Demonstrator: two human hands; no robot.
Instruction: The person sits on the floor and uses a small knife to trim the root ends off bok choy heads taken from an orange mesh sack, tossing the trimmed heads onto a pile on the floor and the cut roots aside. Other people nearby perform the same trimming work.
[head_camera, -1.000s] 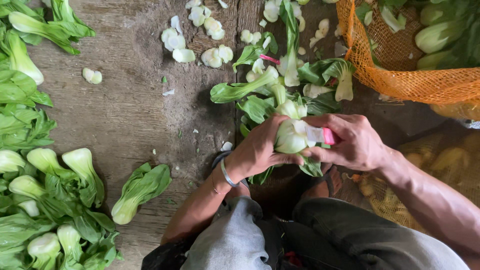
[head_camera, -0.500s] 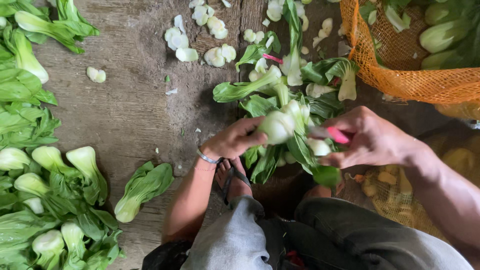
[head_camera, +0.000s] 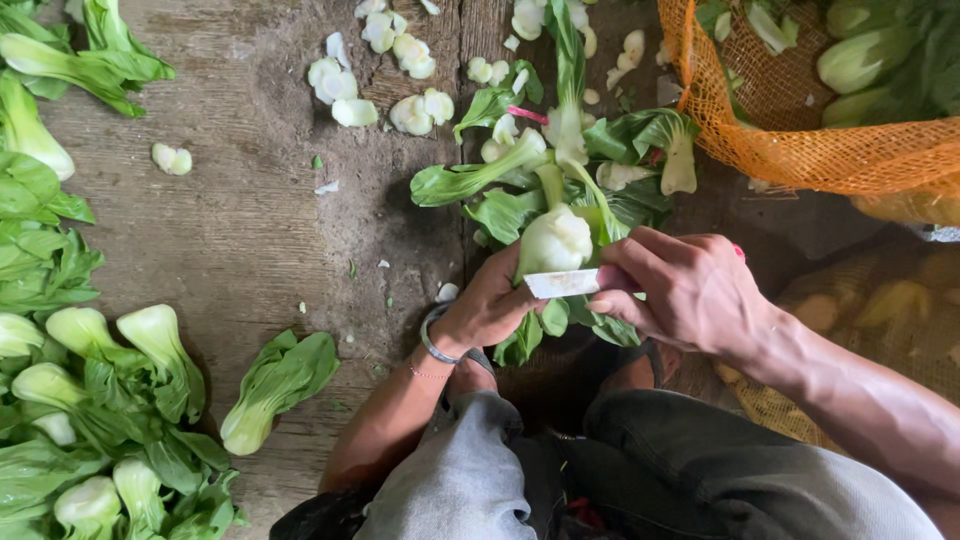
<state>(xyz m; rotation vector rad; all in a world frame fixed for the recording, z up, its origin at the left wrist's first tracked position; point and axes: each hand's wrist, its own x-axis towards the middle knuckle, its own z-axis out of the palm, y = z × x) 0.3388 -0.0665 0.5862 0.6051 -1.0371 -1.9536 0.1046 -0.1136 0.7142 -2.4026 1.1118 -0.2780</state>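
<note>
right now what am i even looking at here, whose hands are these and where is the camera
The camera sits on a person's head and looks straight down, so the arms and knees at the bottom are their own. The left hand holds a bok choy with its pale base up. The right hand holds a small knife with its blade at that base. Around them on the wooden boards lie cut-off stem ends, loose leaves and a row of whole bok choy. An orange net sack with more greens is at upper right.
</note>
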